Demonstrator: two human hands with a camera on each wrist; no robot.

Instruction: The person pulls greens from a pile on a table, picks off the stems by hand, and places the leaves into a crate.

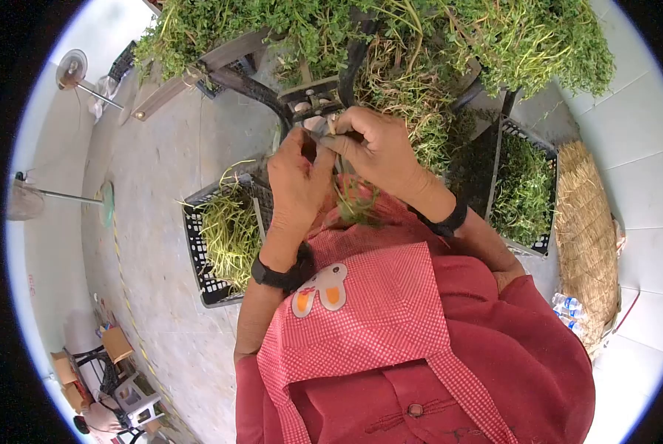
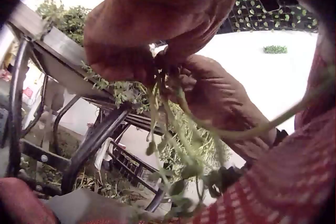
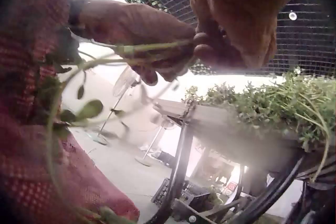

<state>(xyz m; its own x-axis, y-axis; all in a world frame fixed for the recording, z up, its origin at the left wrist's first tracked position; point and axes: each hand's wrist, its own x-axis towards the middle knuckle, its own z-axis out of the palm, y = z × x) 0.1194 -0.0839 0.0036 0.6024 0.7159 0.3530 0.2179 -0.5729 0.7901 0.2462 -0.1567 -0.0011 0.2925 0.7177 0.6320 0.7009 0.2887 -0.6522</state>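
Note:
In the head view my left hand (image 1: 296,177) and right hand (image 1: 383,148) meet in front of the apron, fingertips close together. Thin green stems (image 2: 247,133) with small rounded leaves are pinched between the fingers of both hands, and they hang down toward the lap in the left wrist view. From the right wrist view, a stem (image 3: 152,47) runs across my left hand, and a rounded leaf (image 3: 90,109) dangles lower down. A blurred leafy bit (image 1: 357,211) shows over the red checked apron (image 1: 368,303). The fingers hide where the stems are gripped.
A big heap of leafy greens (image 1: 538,44) covers the table ahead, above black metal legs (image 1: 254,90). On the left stands a black crate (image 1: 195,244) of pale stems; on the right, another crate (image 1: 525,250) of greens beside a straw bundle (image 1: 586,222).

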